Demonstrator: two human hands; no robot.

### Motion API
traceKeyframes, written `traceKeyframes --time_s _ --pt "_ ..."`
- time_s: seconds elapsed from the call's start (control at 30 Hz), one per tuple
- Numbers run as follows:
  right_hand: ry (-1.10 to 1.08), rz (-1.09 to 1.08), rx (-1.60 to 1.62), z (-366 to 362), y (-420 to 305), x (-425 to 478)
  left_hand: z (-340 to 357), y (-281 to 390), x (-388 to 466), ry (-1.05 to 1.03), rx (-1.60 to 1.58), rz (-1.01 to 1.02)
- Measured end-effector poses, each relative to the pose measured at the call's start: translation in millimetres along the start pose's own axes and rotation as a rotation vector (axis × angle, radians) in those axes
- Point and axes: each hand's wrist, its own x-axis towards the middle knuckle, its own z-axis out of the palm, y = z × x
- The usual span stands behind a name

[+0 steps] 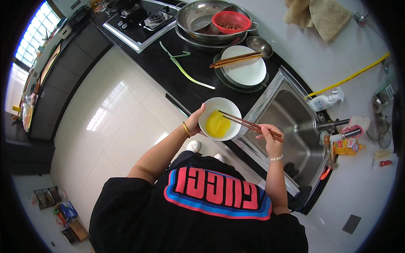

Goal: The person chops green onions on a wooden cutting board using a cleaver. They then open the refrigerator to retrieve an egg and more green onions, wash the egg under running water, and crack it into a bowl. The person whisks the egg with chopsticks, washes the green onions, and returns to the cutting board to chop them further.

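A white bowl (pixel 233 126) is held at the counter's front edge by my left hand (pixel 195 121), thumb on the rim and fingers at its underside. Yellow beaten egg (pixel 217 124) covers the bottom of the bowl. Brown wooden chopsticks (pixel 250 124) are gripped near their thick ends by my right hand (pixel 271 137), which is over the edge of the sink. Their dark tips reach into the bowl at the egg. Beyond the bowl, a spring onion (pixel 186 74) lies bent on the black countertop (pixel 172 91).
Stacked white plates (pixel 243 71) carry more wooden chopsticks (pixel 235 60). Behind them are a metal bowl (pixel 260 46) and a large steel pan (pixel 196 19) holding a red bowl (pixel 218 23). To the right lies a steel sink (pixel 294 117) with a spray bottle (pixel 326 100) beside it. A gas stove (pixel 139 23) is at far left.
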Motion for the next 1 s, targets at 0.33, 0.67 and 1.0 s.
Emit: traceKeyframes --time_s 0.33,0.67,1.0 --pt "-0.108 0.096 0.205 2.5 10.4 1.6 6.2 15.2 -2.2 0.064 0.137 -0.042" --pt "-0.13 0.043 -0.026 -14.0 -5.5 -4.5 16.2 17.8 -5.5 0.191 0.197 0.04" --pt "0.002 0.051 0.153 -7.6 9.6 -8.8 28.5 25.9 -16.5 0.307 0.29 0.16"
